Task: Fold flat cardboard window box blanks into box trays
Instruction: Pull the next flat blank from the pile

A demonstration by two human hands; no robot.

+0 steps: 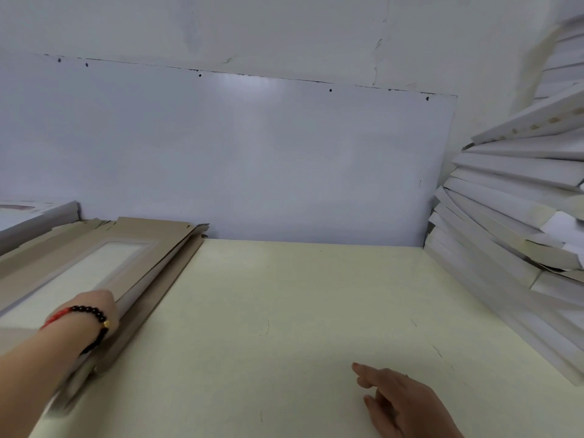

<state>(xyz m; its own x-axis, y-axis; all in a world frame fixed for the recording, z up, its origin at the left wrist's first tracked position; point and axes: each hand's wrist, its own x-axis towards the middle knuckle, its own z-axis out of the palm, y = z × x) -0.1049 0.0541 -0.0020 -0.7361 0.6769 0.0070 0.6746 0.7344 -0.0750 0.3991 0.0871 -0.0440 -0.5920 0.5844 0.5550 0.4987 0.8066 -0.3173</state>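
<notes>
The flat blanks point(94, 267) lie in a stack at the left of the frame, running from the lower left edge up toward the wall, on the pale yellow table point(284, 311). They look light and thin, stiff across the panels but ready to bend at the creases, and the smooth board probably slides easily sheet over sheet, so one blank could drag its neighbour along. The safest hold is likely on a solid outer border near a long edge, away from the window (its film, if there is one, would dent or smudge). The top blank is tan-brown with a long pale rectangular window framed in a lighter band, and notched flaps show at its far end.

The left hand point(94, 311), with red and dark beaded bracelets at the wrist, reaches onto the stack's right edge; its fingers are hidden, so I cannot tell whether it grips. The right hand point(392, 396), at the lower right, hovers over the table with fingers loosely spread, holding nothing. Folded white trays point(512, 197) pile up at the right edge.
</notes>
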